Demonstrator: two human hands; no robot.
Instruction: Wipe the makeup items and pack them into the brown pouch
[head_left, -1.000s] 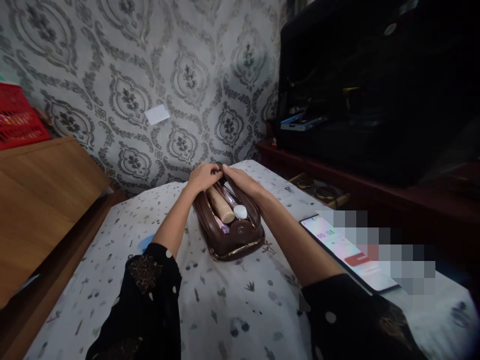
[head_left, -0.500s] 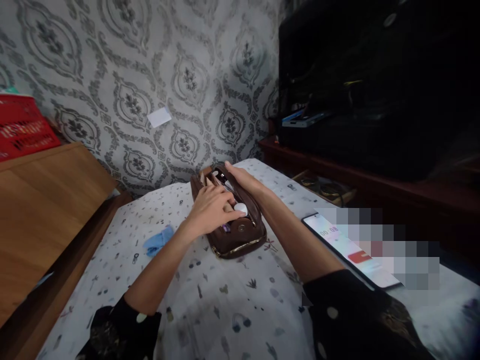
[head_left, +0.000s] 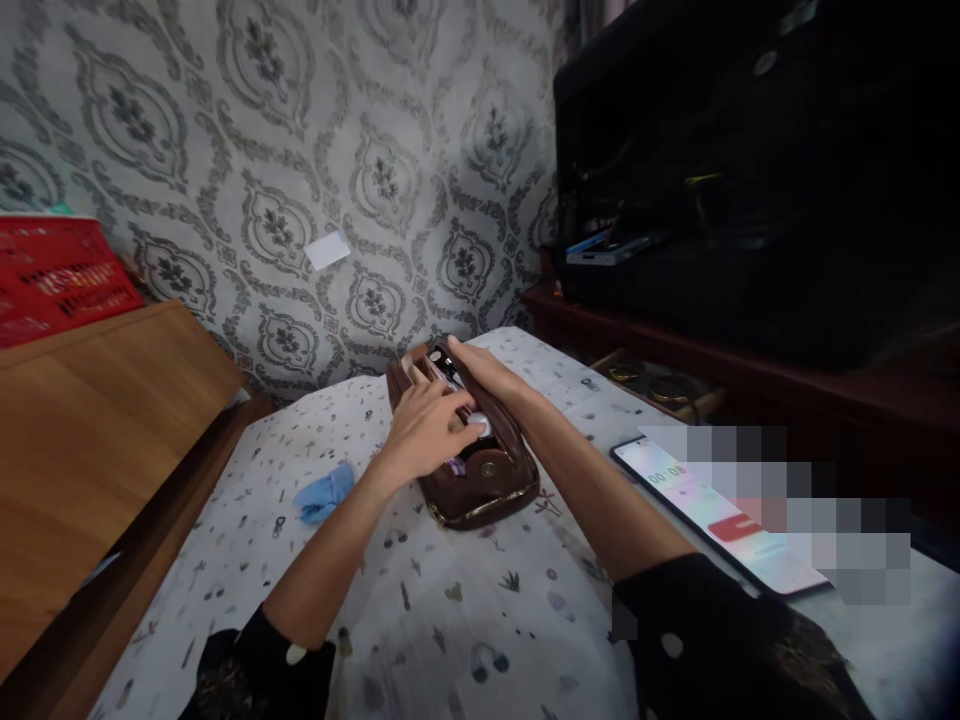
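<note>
A brown zippered pouch (head_left: 480, 505) lies unzipped on the patterned sheet, its opening facing up. My left hand (head_left: 427, 425) reaches into it, thumb and forefinger on either side of a small white round-topped item (head_left: 480, 424). The item sits low in the opening, partly covered by my thumb. Along the pouch's far right side, my right hand (head_left: 491, 375) grips the rim and holds it back; most of its fingers are hidden. Several other small things show inside the pouch, among them something purple (head_left: 456, 466) near the front.
A folded blue cloth (head_left: 324, 492) rests left of the pouch. On the right lies a phone (head_left: 720, 510) with a lit timer screen. A wooden board (head_left: 112, 400) with a red container (head_left: 64, 275) borders the left, a dark cabinet (head_left: 750, 340) the right, and a papered wall (head_left: 375, 180) the back.
The white item sits slightly lower in the pouch, and my left thumb and forefinger have gone down with it. My right hand keeps its hold on the rim. The whole view has shifted a little.
</note>
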